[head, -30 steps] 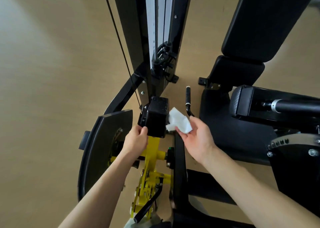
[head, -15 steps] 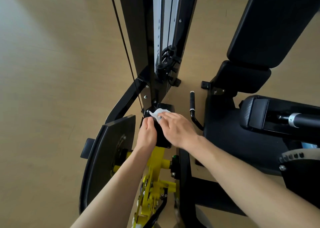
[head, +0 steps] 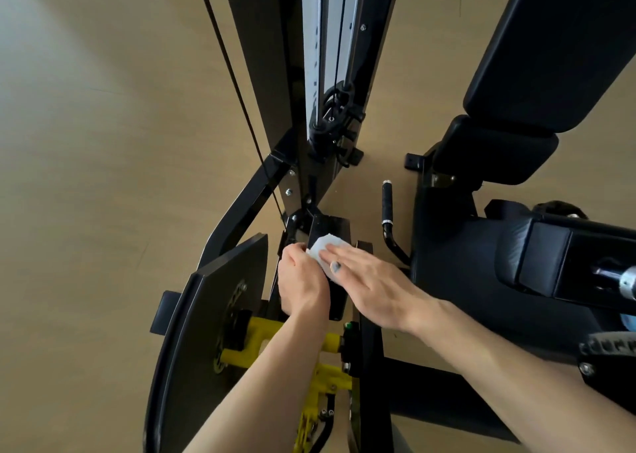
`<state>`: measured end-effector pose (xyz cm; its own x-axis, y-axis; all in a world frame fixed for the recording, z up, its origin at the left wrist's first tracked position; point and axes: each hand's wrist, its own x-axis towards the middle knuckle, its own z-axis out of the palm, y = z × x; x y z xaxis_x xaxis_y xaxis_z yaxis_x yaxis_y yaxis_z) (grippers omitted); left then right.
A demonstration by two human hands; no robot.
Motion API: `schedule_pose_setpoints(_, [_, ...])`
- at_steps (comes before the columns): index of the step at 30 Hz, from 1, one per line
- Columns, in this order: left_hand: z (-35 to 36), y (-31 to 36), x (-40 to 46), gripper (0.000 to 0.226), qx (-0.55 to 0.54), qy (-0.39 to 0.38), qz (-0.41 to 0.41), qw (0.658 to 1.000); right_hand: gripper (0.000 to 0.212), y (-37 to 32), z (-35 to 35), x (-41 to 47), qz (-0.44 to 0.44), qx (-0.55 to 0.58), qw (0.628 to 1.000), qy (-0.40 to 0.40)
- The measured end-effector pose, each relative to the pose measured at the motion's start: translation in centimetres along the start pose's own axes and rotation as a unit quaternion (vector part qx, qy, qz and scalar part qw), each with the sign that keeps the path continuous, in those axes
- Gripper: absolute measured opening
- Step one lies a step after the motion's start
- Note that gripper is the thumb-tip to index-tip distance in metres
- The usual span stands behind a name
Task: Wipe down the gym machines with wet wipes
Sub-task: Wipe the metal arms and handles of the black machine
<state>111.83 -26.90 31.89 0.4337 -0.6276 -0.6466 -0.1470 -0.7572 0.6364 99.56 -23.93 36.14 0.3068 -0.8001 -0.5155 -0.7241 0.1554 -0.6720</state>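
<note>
Right hand (head: 370, 290), fingers flat, presses wet wipe (head: 325, 251) under fingertips onto black pad (head: 330, 232); left hand (head: 301, 285) grips pad edge. Wiping under way; seat (head: 457, 259), backrest (head: 557, 49) judged pending.

The right hand (head: 370, 289) presses a white wipe (head: 325, 249) flat onto a black pad (head: 328, 232); the left hand (head: 301, 285) grips the pad's left side.

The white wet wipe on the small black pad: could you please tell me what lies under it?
The crumpled white wet wipe lies on the small black pad, pressed flat by the right hand. The left hand grips the pad's left side. The pad surface beneath wipe and hands is hidden.
</note>
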Motion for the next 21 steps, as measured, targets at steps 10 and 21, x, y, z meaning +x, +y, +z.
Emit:
schedule_pose_setpoints(10, [1.1,0.1,-0.1,0.038,0.029,0.070,0.005,0.997,0.055,2.0,-2.2,12.5,0.091,0.035,0.994,-0.056])
schedule_pose_setpoints(21, [1.2,-0.3,-0.2,0.038,0.029,0.084,0.008,0.996,0.050,2.2,-2.1,6.6,0.033,0.140,0.987,-0.069])
